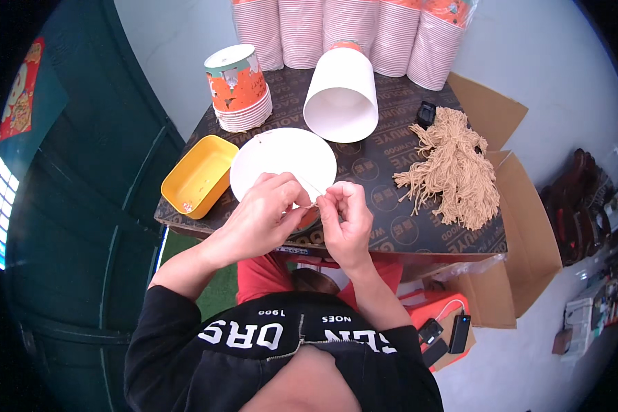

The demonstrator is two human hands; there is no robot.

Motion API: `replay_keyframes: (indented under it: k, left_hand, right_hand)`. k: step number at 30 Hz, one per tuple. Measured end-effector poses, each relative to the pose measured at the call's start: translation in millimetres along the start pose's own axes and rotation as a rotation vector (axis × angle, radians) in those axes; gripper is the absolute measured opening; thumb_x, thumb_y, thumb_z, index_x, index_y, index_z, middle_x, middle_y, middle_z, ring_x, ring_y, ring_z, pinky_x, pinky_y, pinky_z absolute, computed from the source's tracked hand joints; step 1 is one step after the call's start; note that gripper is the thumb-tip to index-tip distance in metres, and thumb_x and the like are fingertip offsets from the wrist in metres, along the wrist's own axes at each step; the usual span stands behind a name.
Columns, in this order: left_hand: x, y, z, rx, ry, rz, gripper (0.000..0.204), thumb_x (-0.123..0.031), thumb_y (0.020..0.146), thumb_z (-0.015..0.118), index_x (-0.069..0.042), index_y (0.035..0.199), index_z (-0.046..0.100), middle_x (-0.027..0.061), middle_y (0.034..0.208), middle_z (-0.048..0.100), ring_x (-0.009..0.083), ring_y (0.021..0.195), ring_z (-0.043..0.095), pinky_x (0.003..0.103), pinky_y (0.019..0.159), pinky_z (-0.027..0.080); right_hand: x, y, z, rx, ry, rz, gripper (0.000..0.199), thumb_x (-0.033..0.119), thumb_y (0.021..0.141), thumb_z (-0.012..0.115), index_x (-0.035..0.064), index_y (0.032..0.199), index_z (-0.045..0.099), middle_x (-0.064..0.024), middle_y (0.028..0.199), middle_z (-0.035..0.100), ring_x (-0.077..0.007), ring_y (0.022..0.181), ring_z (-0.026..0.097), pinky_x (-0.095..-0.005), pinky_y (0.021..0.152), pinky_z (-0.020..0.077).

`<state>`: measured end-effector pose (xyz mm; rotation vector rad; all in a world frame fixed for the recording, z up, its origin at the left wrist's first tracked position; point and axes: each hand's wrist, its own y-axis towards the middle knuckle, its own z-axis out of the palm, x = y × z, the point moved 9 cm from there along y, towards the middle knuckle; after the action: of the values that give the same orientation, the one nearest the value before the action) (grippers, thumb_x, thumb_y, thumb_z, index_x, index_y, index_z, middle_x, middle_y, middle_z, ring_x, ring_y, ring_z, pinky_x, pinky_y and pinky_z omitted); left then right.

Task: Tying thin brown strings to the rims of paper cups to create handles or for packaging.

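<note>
A paper bucket [285, 155] lies in front of me with its white round end up, and a patch of its orange side shows between my hands. My left hand [264, 209] is closed in a pinch at its near edge. Beside it, my right hand [348, 223] also pinches, thumb against fingers, with the fingertips of both hands almost meeting. A thin pale string [312, 187] runs over the white surface to the fingertips; its ends are hidden by my fingers.
A yellow tray [213, 147] stands left, near stacked orange paper buckets [237, 93]. A white bucket [342, 99] lies on its side behind. Tan strings [453, 172] lie right, by a small black object [426, 113]. Wrapped bucket stacks [350, 20] line the back; a carton [525, 226] stands right.
</note>
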<state>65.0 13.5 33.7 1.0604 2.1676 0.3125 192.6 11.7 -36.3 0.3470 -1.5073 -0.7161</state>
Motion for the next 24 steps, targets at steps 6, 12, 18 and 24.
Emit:
replay_keyframes:
  k: [6, 12, 18, 24]
  left_hand:
    - [3, -2, 0, -0.011, -0.013, 0.000, 0.014, 0.003, 0.077, 0.067, -0.003, 0.086, 0.059, 0.0099, 0.081, 0.060, 0.0306, 0.079, 0.060, 0.039, 0.079, 0.044]
    - [5, 2, -2, -0.029, -0.045, -0.001, 0.012, 0.003, 0.078, 0.067, -0.004, 0.084, 0.059, 0.0097, 0.078, 0.060, 0.0292, 0.077, 0.060, 0.038, 0.078, 0.045]
    - [7, 9, -4, -0.044, -0.047, -0.014, 0.009, 0.001, 0.080, 0.067, -0.003, 0.082, 0.059, 0.0104, 0.078, 0.060, 0.0301, 0.077, 0.060, 0.038, 0.078, 0.045]
    - [12, 13, -2, -0.072, -0.060, -0.046, 0.008, 0.002, 0.082, 0.066, -0.001, 0.087, 0.060, 0.0132, 0.082, 0.063, 0.0336, 0.082, 0.062, 0.041, 0.078, 0.048]
  right_hand:
    - [17, 4, 4, 0.049, -0.183, -0.187, 0.013, -0.004, 0.086, 0.068, 0.0009, 0.095, 0.060, -0.0106, 0.083, 0.058, -0.0221, 0.065, 0.060, -0.0313, 0.056, 0.0472]
    - [29, 1, 7, 0.078, -0.303, -0.286, 0.014, -0.005, 0.082, 0.069, 0.0005, 0.093, 0.064, -0.0123, 0.087, 0.060, -0.0287, 0.070, 0.065, -0.0363, 0.059, 0.0508]
    - [26, -2, 12, 0.134, -0.260, -0.249, 0.017, -0.006, 0.081, 0.070, 0.0013, 0.096, 0.065, -0.0120, 0.088, 0.060, -0.0278, 0.070, 0.065, -0.0363, 0.058, 0.0511]
    - [22, -2, 8, 0.085, -0.161, -0.192, 0.011, -0.005, 0.083, 0.068, -0.0011, 0.093, 0.065, -0.0102, 0.085, 0.059, -0.0201, 0.066, 0.061, -0.0305, 0.056, 0.0481]
